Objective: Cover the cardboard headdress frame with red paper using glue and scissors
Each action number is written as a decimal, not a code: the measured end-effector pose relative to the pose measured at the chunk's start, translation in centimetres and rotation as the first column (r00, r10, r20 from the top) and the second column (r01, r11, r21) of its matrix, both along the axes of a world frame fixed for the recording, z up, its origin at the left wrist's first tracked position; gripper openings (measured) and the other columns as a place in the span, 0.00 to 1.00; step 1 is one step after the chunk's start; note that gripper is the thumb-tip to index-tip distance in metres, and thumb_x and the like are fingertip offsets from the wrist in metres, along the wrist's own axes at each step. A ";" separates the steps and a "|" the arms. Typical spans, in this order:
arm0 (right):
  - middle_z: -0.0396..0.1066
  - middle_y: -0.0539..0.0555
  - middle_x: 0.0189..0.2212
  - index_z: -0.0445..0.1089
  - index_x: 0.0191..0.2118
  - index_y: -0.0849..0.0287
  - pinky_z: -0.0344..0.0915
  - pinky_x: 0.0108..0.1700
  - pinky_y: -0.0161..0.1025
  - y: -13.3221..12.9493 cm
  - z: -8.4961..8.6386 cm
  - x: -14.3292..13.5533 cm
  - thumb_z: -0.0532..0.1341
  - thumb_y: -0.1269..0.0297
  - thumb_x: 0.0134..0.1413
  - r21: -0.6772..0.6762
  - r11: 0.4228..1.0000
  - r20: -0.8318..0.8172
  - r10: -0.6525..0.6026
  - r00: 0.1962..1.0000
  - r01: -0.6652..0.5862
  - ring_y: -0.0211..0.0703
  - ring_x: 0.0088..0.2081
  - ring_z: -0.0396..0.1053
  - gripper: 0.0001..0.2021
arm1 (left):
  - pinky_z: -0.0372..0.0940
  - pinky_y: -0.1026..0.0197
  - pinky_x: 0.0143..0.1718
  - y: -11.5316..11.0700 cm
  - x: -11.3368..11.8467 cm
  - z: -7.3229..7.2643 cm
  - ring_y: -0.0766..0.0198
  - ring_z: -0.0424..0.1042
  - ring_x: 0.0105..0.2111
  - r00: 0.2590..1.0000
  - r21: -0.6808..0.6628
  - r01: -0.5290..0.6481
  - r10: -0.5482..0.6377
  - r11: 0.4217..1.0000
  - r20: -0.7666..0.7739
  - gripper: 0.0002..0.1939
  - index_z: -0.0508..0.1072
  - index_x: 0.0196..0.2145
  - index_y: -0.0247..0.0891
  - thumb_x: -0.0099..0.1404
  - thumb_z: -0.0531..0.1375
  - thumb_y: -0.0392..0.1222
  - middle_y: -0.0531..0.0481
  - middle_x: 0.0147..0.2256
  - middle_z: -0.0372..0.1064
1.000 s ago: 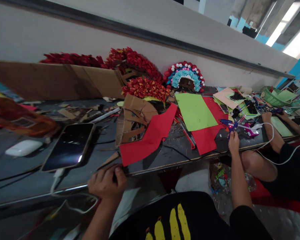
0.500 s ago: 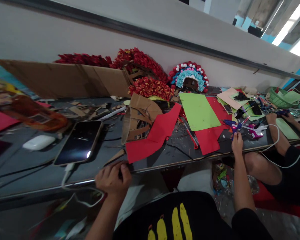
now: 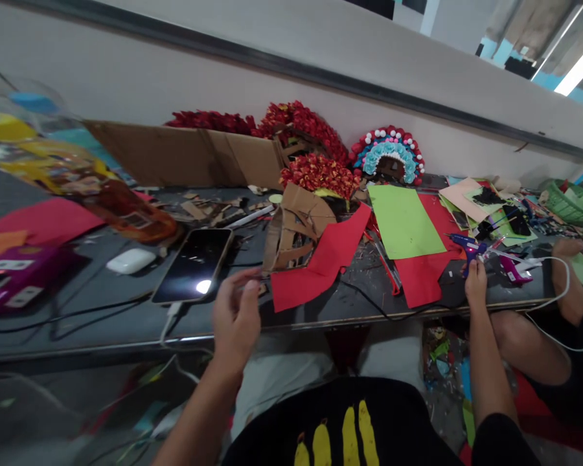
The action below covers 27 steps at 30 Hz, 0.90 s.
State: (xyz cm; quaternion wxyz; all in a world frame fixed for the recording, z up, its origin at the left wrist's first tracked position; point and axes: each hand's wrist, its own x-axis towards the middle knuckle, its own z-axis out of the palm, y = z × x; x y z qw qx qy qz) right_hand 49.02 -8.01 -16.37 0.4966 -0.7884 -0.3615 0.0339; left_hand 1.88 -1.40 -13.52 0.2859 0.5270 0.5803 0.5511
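Left hand (image 3: 236,315) raised over the near edge of the worktop (image 3: 102,333), fingers loosely curled and apart, thumb and forefinger close together; cannot tell whether anything small is pinched between them. It hovers just in front of the red paper (image 3: 323,262), at that sheet's near left corner, not touching it.

Right hand (image 3: 475,283) lies on the worktop to the right of the red paper, closed around the handle of a blue glue gun (image 3: 466,245). The gun's nozzle points away from the red paper's side toward the left; its white cord (image 3: 556,294) loops off to the right.

Landmark is the red paper. Behind it and overlapping its upper left: a cut brown cardboard piece (image 3: 291,226), standing partly folded. To its right: a green sheet (image 3: 405,220) lying flat on a second red sheet (image 3: 425,268). To its left: a phone (image 3: 194,265), screen up, with a cable plugged at its near end; further left, a small white case (image 3: 130,261). Behind it, against the wall: a red flower piece (image 3: 318,171) and a round headdress (image 3: 389,152) with blue centre and red-and-white rim. A long cardboard panel (image 3: 175,155) leans behind the phone's side.

Far right of the red paper, another person's arm (image 3: 563,272) rests on the worktop edge, next to that white cord.
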 end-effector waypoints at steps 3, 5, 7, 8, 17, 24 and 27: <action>0.67 0.53 0.24 0.65 0.33 0.60 0.60 0.32 0.40 0.9 -0.1 -0.3 0.43 0.36 0.52 -0.016 1.000 0.027 -0.008 1.000 0.009 0.43 0.26 0.64 0.30 | 0.66 0.59 0.36 1.4 1.0 0.9 0.58 0.70 0.41 0.995 -0.013 0.100 -0.100 0.995 -0.019 0.21 0.66 0.45 0.38 0.58 0.56 0.52 0.41 0.44 0.68; 0.69 0.55 0.26 0.67 0.35 0.61 0.60 0.34 0.41 1.3 0.1 -0.4 0.44 0.36 0.52 -0.014 0.999 0.064 -0.032 0.997 0.033 0.45 0.29 0.65 0.30 | 0.66 0.59 0.35 2.2 1.4 1.1 0.57 0.70 0.40 0.989 -0.016 0.124 -0.125 0.992 -0.082 0.23 0.66 0.46 0.38 0.57 0.58 0.54 0.41 0.44 0.69; 0.70 0.59 0.31 0.68 0.37 0.62 0.59 0.38 0.42 1.7 0.2 -0.4 0.45 0.37 0.52 0.001 0.999 0.105 -0.052 0.993 0.053 0.48 0.34 0.66 0.31 | 0.65 0.60 0.32 2.9 1.5 1.1 0.58 0.71 0.36 0.978 -0.048 0.133 -0.139 0.990 -0.155 0.23 0.67 0.44 0.38 0.56 0.57 0.55 0.44 0.39 0.71; 0.71 0.60 0.34 0.68 0.38 0.62 0.59 0.40 0.43 1.8 0.3 -0.4 0.45 0.37 0.52 0.008 0.998 0.121 -0.057 0.991 0.057 0.49 0.37 0.66 0.31 | 0.65 0.60 0.31 3.2 1.4 1.1 0.59 0.71 0.33 0.971 -0.069 0.136 -0.146 0.988 -0.187 0.21 0.68 0.43 0.38 0.56 0.57 0.55 0.46 0.36 0.72; 0.71 0.60 0.32 0.69 0.38 0.63 0.58 0.37 0.41 1.2 -0.7 -0.4 0.43 0.39 0.54 0.000 0.998 0.151 -0.061 0.987 0.061 0.48 0.34 0.66 0.31 | 0.63 0.63 0.27 2.8 1.2 2.5 0.60 0.72 0.30 0.951 0.024 0.112 -0.100 0.993 -0.293 0.16 0.72 0.36 0.40 0.57 0.56 0.53 0.49 0.32 0.74; 0.72 0.65 0.36 0.70 0.40 0.65 0.59 0.42 0.45 1.1 -0.5 -0.8 0.45 0.38 0.53 -0.012 0.997 0.175 -0.076 0.982 0.079 0.53 0.39 0.67 0.33 | 0.64 0.62 0.29 0.4 1.8 5.4 0.61 0.71 0.28 0.962 0.075 0.102 -0.080 0.992 -0.260 0.18 0.72 0.37 0.39 0.57 0.56 0.55 0.51 0.30 0.74; 0.72 0.66 0.38 0.69 0.42 0.65 0.60 0.43 0.45 1.1 -0.5 -0.9 0.45 0.37 0.52 0.007 0.994 0.166 -0.108 0.980 0.108 0.54 0.41 0.68 0.34 | 0.64 0.62 0.30 -0.5 2.1 5.8 0.62 0.71 0.28 0.966 0.088 0.159 -0.137 0.983 -0.218 0.16 0.72 0.36 0.39 0.58 0.56 0.54 0.51 0.28 0.73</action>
